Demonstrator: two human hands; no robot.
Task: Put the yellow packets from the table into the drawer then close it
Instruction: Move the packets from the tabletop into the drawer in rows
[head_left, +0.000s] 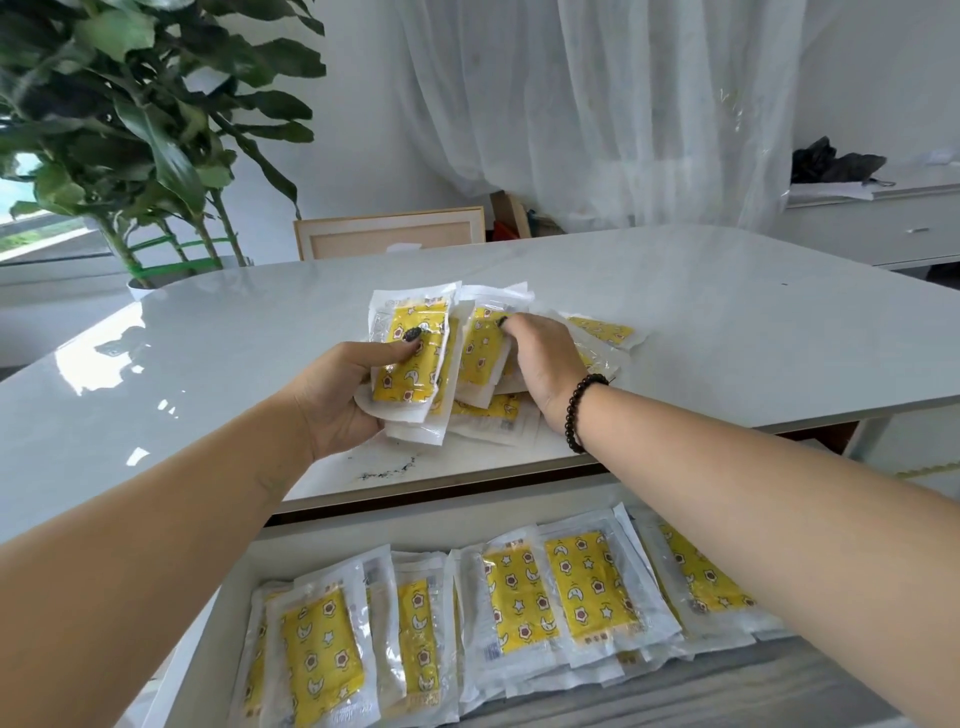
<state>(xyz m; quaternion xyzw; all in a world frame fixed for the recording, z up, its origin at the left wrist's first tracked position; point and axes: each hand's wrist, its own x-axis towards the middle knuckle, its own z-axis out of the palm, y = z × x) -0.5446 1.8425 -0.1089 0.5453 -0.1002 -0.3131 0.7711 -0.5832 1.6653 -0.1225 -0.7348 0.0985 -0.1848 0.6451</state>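
Several yellow packets in clear wrappers lie in a loose pile (597, 332) on the white table (208, 364). My left hand (343, 395) grips a small stack of packets (410, 364), thumb on top. My right hand (545, 364), a dark bead bracelet on its wrist, lies on the pile with fingers curled over a packet (480, 345). Below the table's edge the drawer (228, 597) stands pulled out, with several yellow packets (519, 592) lying in rows inside; my right forearm hides some of them.
A large potted plant (130, 130) stands at the far left behind the table. A wooden frame (389, 231) leans beyond the far edge. White curtains hang behind, and a white sideboard (883, 228) with dark objects stands at the right.
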